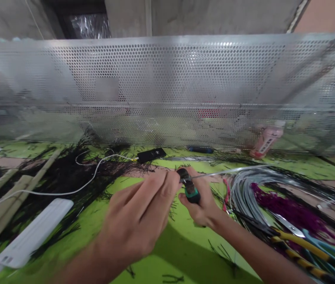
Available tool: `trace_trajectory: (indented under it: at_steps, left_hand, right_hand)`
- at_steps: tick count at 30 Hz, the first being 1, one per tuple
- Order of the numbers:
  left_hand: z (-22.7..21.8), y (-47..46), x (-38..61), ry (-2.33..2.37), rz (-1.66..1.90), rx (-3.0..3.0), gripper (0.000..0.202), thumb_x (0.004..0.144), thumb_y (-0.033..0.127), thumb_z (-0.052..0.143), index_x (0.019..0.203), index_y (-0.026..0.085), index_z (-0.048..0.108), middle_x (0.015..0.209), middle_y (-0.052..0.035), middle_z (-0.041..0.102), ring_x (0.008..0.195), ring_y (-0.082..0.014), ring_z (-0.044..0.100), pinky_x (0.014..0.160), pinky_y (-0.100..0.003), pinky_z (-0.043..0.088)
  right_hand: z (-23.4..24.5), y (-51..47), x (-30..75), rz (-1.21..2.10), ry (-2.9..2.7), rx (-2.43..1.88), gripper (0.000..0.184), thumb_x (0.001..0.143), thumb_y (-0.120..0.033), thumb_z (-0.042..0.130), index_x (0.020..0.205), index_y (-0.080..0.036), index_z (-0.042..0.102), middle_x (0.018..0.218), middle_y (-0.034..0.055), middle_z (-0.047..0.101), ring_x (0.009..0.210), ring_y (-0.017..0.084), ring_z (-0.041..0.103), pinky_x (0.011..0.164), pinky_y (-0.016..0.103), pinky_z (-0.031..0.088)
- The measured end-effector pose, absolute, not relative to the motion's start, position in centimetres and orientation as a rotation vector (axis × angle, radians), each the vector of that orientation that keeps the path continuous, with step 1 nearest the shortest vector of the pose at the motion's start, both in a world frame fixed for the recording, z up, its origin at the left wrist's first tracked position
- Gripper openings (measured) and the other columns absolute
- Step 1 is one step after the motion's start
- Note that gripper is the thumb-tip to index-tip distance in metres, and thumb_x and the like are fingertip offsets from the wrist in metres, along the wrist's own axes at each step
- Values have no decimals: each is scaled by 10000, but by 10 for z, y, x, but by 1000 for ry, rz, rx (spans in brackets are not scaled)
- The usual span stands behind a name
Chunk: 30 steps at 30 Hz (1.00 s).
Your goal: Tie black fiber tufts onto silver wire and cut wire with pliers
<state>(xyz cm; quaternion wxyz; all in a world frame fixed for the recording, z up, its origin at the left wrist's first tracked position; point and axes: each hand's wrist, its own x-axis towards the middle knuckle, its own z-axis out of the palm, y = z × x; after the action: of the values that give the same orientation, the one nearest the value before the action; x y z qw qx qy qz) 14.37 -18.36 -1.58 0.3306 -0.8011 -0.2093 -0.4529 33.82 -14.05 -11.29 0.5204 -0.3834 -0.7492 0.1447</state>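
Observation:
My right hand (205,209) is wrapped round a pair of pliers (191,191) with green-and-black handles, their dark jaws facing up and left. A silvery wire (229,170) runs from the right to the jaws. Close beside the jaws, my left hand (142,211) is closed with its fingertips pinched together; the wire's end seems to be between them, mostly hidden. To the right lies a large coil of the same silvery wire (238,197).
Purple cord (291,213), yellow-and-black handled pliers (303,244) and a pink bottle (266,140) are on the right. A black phone-like device (151,155) lies in front of a perforated metal panel (167,86). Left are black bristly strands (87,177), wooden strips (10,213) and a white power strip (35,230).

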Motion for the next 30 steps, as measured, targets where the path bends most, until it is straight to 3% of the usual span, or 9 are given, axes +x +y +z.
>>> trace_trajectory:
  at_steps: [5, 10, 14, 27, 30]
  left_hand:
    - [-21, -181, 135, -529, -1120, -2044, 180, 901, 11, 654, 1063, 9, 732, 1044, -123, 778, 1032, -160, 709, 1039, -221, 522]
    - [-24, -180, 131, -534, -1144, -1992, 245, 859, 46, 733, 1099, -2, 716, 1028, -144, 785, 945, -182, 741, 939, -255, 588]
    - [-22, -184, 130, -589, -1027, -2010, 302, 822, 19, 763, 1120, 19, 709, 1019, -124, 801, 894, -191, 766, 851, -260, 616]
    - [-19, -184, 131, -597, -1003, -2068, 227, 941, 56, 611, 1141, 5, 705, 1020, -127, 799, 929, -178, 755, 867, -261, 595]
    - [-18, -184, 131, -565, -999, -2058, 253, 916, 39, 636, 1148, -41, 696, 1010, -156, 800, 907, -198, 760, 842, -294, 588]
  right_hand:
    - [-110, -150, 334, 379, -1767, -923, 503, 705, -145, 553, 1197, -245, 544, 1150, 89, 650, 1010, 272, 632, 844, 449, 568]
    - [-110, -159, 332, 452, -1774, -950, 492, 675, -123, 563, 1148, -258, 571, 977, 38, 653, 852, 225, 634, 744, 380, 567]
    - [-116, -161, 331, 452, -1756, -968, 526, 692, -149, 572, 1206, -256, 550, 1021, 52, 658, 861, 240, 641, 765, 413, 554]
    - [-130, -172, 326, 586, -1729, -1032, 511, 742, -146, 561, 1241, -261, 550, 1068, 68, 688, 872, 253, 675, 772, 408, 570]
    - [-127, -175, 326, 618, -1725, -1044, 503, 729, -137, 561, 1218, -259, 556, 1009, 54, 689, 833, 242, 664, 768, 408, 571]
